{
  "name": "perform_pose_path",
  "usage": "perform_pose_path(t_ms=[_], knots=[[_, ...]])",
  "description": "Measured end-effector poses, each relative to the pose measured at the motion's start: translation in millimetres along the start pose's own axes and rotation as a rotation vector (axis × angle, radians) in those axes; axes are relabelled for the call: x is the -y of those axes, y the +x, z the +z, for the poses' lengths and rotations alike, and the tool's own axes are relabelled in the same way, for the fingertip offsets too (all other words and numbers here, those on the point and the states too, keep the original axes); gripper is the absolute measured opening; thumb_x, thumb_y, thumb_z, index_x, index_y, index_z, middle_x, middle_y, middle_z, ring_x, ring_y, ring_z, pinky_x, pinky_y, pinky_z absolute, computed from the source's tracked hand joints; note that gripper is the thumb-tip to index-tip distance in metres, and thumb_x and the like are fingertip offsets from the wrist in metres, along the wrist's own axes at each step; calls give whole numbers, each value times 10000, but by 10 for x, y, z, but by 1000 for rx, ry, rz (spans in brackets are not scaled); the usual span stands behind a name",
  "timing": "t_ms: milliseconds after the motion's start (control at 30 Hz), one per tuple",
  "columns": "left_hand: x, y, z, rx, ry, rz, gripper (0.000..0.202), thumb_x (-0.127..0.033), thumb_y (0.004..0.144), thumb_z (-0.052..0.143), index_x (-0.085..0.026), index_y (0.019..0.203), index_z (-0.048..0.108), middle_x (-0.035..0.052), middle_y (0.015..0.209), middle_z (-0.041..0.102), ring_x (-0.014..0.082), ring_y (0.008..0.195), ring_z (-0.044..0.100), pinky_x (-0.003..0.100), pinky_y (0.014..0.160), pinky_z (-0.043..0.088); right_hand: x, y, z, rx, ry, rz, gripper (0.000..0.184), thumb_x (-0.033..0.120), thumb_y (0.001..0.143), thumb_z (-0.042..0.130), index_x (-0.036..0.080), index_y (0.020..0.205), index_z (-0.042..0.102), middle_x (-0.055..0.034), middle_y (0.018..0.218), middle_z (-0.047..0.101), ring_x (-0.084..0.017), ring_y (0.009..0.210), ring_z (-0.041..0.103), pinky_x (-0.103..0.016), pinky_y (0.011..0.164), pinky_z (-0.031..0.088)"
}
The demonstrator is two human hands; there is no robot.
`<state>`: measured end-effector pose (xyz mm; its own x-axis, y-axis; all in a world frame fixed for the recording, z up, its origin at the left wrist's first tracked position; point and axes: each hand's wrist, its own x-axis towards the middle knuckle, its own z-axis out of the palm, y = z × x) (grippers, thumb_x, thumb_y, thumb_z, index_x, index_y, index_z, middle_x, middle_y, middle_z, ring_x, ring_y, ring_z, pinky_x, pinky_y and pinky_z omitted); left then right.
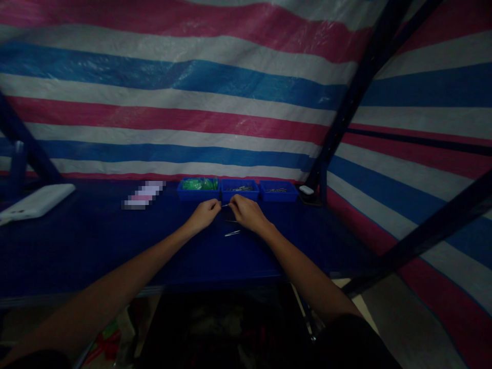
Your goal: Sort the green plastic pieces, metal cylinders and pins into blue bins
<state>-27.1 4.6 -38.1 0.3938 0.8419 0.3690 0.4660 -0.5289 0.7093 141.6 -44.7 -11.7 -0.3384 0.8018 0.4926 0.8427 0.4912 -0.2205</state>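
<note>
Both my hands are raised a little above the blue table, just in front of a row of bins. A thin, shiny metal piece [225, 205] spans the short gap between them; its exact kind is too small to make out. My left hand [207, 210] pinches one end of it, and my right hand [246, 210] pinches the other. Below them on the table lie slim metal pieces [232, 233] close together. Another thin piece [231, 221] lies near the right hand's fingers.
At the back stand a blue bin [199, 196] of green packets, a middle bin [246, 196] with small metal parts, and a right bin [279, 197] with more parts. A white case [306, 189] sits beside them. Leftward are a blurred-out sheet [144, 196] and a white device [40, 201].
</note>
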Motion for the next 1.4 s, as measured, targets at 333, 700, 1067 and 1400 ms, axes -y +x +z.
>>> perform_pose_path(t_ms=[333, 700, 1067, 1400], knots=[[-123, -32, -6, -23, -201, 17, 191, -266, 758, 419, -178, 593, 381, -61, 556, 337, 88, 545, 339, 210, 528, 294, -35, 10, -2, -68, 143, -7, 90, 235, 876, 402, 197, 890, 482, -21, 794, 576, -141, 705, 536, -241, 646, 358], [-150, -49, -31, -57, -162, 97, 256, -359, 817, 356, -193, 622, 376, -51, 579, 332, 108, 552, 342, 235, 542, 294, -42, -8, -86, -99, 130, -83, 112, 239, 865, 431, 193, 941, 500, -28, 837, 573, -135, 728, 526, -240, 669, 370], [-63, -30, -18, 6, -174, 105, 254, -378, 865, 335, -182, 747, 445, -31, 666, 425, 125, 654, 425, 241, 636, 368, -33, -7, -98, -162, 220, -110, 186, 304, 883, 418, 186, 952, 544, -32, 839, 587, -136, 751, 537, -246, 701, 379], [-106, -43, -40, 24, -105, 136, 274, -404, 852, 335, -184, 704, 405, -45, 631, 358, 113, 598, 368, 239, 574, 308, -72, -5, -93, -143, 233, -111, 138, 298, 844, 474, 184, 848, 552, -1, 717, 542, -116, 638, 486, -228, 610, 357]])
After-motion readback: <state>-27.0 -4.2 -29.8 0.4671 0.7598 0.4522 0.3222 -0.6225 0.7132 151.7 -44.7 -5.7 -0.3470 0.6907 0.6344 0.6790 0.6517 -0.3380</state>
